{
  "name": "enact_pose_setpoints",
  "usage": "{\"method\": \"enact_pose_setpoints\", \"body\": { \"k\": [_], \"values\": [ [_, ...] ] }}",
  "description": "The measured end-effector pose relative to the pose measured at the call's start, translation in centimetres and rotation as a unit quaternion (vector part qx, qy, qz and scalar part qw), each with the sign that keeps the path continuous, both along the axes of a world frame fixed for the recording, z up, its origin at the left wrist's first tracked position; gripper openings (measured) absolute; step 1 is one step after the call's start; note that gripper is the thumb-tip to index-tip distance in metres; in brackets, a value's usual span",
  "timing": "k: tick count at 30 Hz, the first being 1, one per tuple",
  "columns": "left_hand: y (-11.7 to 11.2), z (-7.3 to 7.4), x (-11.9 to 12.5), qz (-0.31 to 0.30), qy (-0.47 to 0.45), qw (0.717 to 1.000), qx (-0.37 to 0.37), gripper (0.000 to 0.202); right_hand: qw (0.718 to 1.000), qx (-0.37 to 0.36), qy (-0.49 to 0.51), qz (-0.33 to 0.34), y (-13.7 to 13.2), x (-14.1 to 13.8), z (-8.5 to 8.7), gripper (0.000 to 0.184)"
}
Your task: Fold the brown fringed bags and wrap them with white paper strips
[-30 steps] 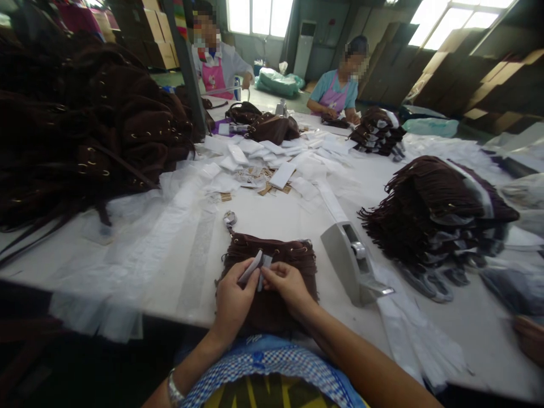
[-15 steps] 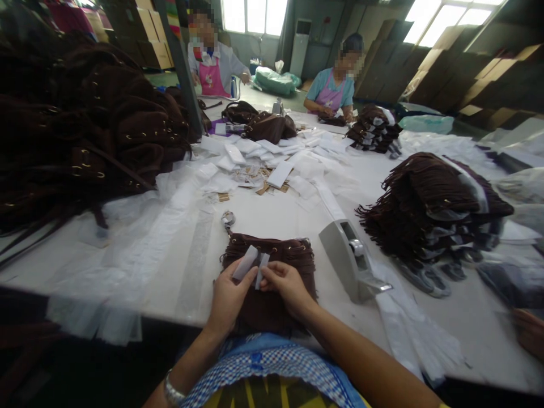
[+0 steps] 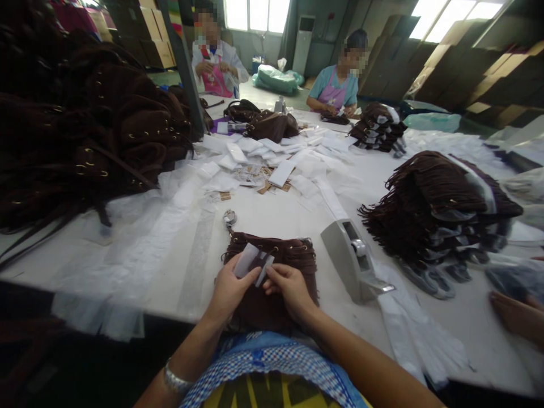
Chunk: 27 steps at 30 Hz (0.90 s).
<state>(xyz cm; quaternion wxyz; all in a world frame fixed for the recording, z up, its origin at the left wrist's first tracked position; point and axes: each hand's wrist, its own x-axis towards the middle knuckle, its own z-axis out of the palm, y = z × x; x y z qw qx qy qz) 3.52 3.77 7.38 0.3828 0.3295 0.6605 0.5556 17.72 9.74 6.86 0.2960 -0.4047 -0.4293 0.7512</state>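
A dark brown fringed bag [image 3: 293, 249] with gold eyelets lies flat on the table in front of me. My left hand [image 3: 232, 289] pinches a white strip of paper or foam [image 3: 245, 259] over the bag. Close beside it, my right hand [image 3: 289, 286] has thumb and fingers closed at a second narrow white piece [image 3: 264, 271]. Between the two white pieces runs a dark strap-like part of the bag. A metal clasp [image 3: 230, 218] sticks out from the bag's upper left corner.
A grey tape dispenser [image 3: 346, 255] stands right of the bag. Stacked fringed bags [image 3: 442, 204] sit farther right, and a big heap of brown bags [image 3: 93, 124] fills the left. White packets [image 3: 283, 171] litter the middle. Two co-workers are across the table; another person's hand [image 3: 516, 317] shows at right.
The white pieces have tilted and spread slightly, with more dark strap showing between them. The co-worker at the back left has drawn an arm in. The hand at the right edge has come farther into view.
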Motion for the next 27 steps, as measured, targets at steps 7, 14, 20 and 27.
{"method": "enact_pose_setpoints", "body": {
  "k": [7,14,20,27],
  "values": [
    [0.3,-0.5,-0.5,0.008,0.034,0.999,0.011,0.05,1.0,-0.004,0.006,-0.008,-0.1,0.2,-0.1,0.041],
    [0.2,-0.7,-0.6,0.005,0.083,0.996,0.012,0.051,0.999,-0.017,0.039,0.011,0.2,0.2,-0.4,0.039],
    [-0.2,-0.8,-0.3,0.002,0.064,0.998,-0.002,0.046,1.0,-0.008,0.005,-0.003,0.2,-0.3,-0.7,0.041],
    [-1.1,-0.7,1.0,0.019,0.093,0.995,0.023,0.031,1.0,0.022,0.001,-0.007,-0.2,-0.7,-0.9,0.041]
  ]
}}
